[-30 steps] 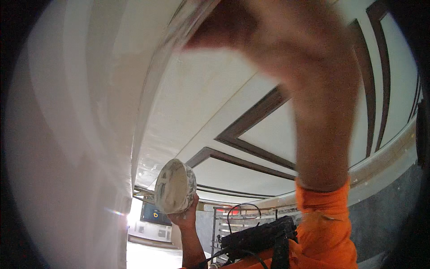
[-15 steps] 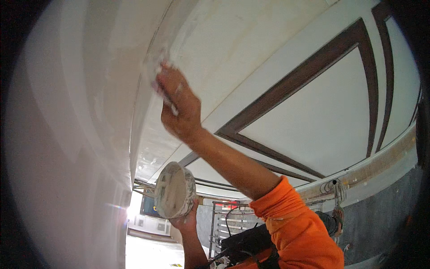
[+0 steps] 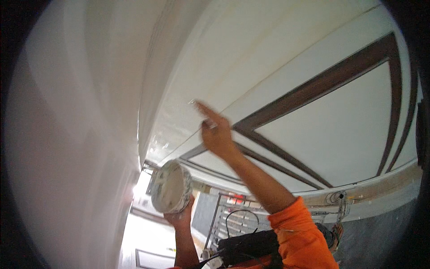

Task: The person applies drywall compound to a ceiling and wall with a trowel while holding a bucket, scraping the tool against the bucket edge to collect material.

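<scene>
Low in the middle, my left hand [image 3: 180, 218] is wrapped under and around a round shallow tub [image 3: 187, 192], its outside caked with whitish smears. Inside the tub is a pale paste [image 3: 175, 188] that looks like filler. My right hand [image 3: 218, 133] is raised higher and to the right, with closed fingers pointing up at the off-white ceiling panel [image 3: 224, 67]. A small pale object or smear shows between its thumb and fingers. Motion blur hides what it is. White streaks of wet paste [image 3: 159, 142] mark the panel to the left of that hand.
A smooth pale wall [image 3: 76, 134] rises on the left and meets the panel along a long seam. Dark brown trim [image 3: 313, 87] frames white panels on the right. Below are a slatted metal railing [image 3: 224, 215], a black bag-like item [image 3: 246, 244] and a pipe fitting [image 3: 342, 204].
My right hand has moved right and down, from the seam beside the wall to the panel. The tub in my left hand has shifted slightly, and the view has turned a little.
</scene>
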A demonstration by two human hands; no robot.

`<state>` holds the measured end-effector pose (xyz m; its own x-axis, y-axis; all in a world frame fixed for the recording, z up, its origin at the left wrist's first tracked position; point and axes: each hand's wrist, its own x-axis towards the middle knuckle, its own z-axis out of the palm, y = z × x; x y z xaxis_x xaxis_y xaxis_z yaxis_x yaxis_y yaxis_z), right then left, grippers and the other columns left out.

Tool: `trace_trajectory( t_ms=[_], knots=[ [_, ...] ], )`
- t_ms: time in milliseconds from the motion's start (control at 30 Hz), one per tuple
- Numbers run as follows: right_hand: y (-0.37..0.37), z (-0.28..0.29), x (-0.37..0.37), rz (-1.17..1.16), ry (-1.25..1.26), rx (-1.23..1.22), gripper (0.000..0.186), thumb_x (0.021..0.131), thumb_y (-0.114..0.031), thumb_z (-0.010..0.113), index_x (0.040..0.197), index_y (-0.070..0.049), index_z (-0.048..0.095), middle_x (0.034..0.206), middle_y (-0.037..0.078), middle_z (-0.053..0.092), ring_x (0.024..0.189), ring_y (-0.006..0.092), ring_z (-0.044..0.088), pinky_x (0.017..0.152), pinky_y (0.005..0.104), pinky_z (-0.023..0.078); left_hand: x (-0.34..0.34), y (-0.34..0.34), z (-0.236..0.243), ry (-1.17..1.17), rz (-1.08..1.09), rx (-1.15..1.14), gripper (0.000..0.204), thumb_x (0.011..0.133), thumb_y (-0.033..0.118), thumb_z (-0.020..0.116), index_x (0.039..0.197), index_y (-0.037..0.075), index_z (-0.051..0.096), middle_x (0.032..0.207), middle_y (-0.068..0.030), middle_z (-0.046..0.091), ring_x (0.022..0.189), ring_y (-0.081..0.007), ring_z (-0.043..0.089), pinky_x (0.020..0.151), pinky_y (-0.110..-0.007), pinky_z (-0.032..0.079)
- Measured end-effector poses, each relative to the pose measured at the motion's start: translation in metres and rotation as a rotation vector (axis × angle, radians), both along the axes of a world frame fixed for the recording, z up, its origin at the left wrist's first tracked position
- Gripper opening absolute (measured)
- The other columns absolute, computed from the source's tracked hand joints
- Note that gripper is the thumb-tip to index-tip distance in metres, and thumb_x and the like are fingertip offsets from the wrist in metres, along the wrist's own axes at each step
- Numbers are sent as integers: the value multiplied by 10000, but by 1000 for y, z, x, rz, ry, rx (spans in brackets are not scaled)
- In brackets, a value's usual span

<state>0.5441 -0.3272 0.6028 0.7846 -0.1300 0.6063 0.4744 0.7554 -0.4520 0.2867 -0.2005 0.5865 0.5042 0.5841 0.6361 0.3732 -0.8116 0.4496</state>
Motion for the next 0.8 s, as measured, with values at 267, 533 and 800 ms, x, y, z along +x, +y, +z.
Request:
trace_trajectory(
  t_ms=[267,533,800],
  knots=[
    [-86,-42,-2,853,380,266,554,741,12,533,1276,39,393,1068,154,570,925,240,602,808,374,503,-4,29,-20,-319,-515,-580,579,857,462,508,1341,180,361,1366,-142,354,1228,-396,353,926,-619,348],
    [-37,-27,4,1137,363,170,468,752,-5,530,1175,124,374,1011,217,549,880,290,619,750,386,567,-9,47,-17,-788,-854,-1352,570,894,419,470,1354,122,314,1378,-184,301,1229,-430,318,945,-614,346],
    [102,13,-2,1387,237,123,301,780,-6,564,1023,143,467,1035,259,540,877,331,631,740,383,588,-45,93,-39,-210,-328,-419,518,912,310,493,1325,36,343,1376,-223,310,1260,-393,306,995,-575,323]
  ],
)
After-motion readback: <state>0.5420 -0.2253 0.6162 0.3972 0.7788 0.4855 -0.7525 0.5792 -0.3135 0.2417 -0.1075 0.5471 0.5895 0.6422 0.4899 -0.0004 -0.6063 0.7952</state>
